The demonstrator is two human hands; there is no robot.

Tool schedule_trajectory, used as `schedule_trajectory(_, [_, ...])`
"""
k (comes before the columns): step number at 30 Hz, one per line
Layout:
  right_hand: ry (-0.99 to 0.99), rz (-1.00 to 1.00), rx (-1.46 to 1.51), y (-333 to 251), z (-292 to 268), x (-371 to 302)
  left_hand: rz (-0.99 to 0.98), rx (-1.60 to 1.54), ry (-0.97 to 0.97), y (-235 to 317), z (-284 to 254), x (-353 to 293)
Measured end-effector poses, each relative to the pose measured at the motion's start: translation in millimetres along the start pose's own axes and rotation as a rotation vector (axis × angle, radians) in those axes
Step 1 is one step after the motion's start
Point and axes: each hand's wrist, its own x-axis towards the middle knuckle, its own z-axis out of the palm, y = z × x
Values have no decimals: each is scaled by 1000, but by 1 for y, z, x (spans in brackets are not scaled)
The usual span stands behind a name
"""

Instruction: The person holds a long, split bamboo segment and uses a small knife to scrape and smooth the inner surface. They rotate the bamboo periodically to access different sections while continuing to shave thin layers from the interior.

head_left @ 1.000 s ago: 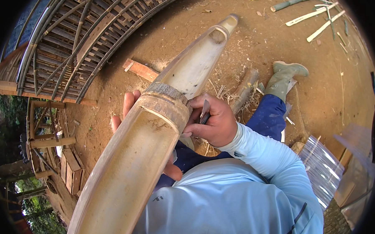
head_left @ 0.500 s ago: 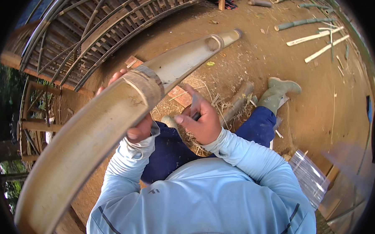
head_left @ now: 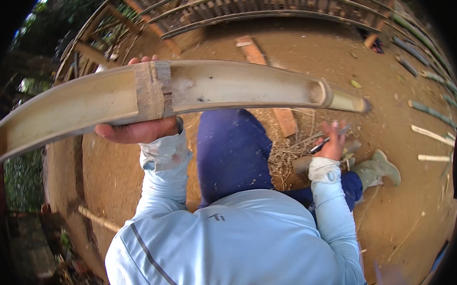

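Note:
A long half of split bamboo, hollow side showing, lies almost level across the view. My left hand grips it from beneath near a rough node band, with the thumb along the near edge and fingertips over the far edge. Apart from the bamboo, lower right, my right hand is closed around a slim pen-like tool with a dark body. Its exact kind is too small to make out. The palm side of the left hand is hidden behind the bamboo.
A reddish plank lies on the dirt, partly behind the bamboo. Shavings and a short log are by my boot. Bamboo poles and pale strips lie far right. A slatted bamboo structure stands ahead.
The bamboo has swung from a steep diagonal to nearly level, moving left in my left hand. My right hand has moved away from it to the right. The whole view has turned left.

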Motion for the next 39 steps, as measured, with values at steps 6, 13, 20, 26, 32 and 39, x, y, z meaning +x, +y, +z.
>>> schedule_trajectory(6, [-39, -45, -100, 0, 7, 2, -27, -91, -21, 43, -35, -14])
schedule_trajectory(13, [-42, 63, -329, 4, 3, 16, -24, 118, 209, 67, -57, -34])
schedule_trajectory(20, [-60, 79, -425, 32, -11, 48, -32, 62, 118, 68, -68, -38])
schedule_trajectory(26, [-178, 85, -505, 53, -19, 60, -30, 133, 164, 68, -69, -40])
schedule_trajectory(32, [-175, 80, -499, 51, -10, 66, 8, 253, 283, 68, -57, -40])
schedule_trajectory(39, [-202, 131, -579, 49, -11, 69, -48, 327, 465, 62, -49, -72])
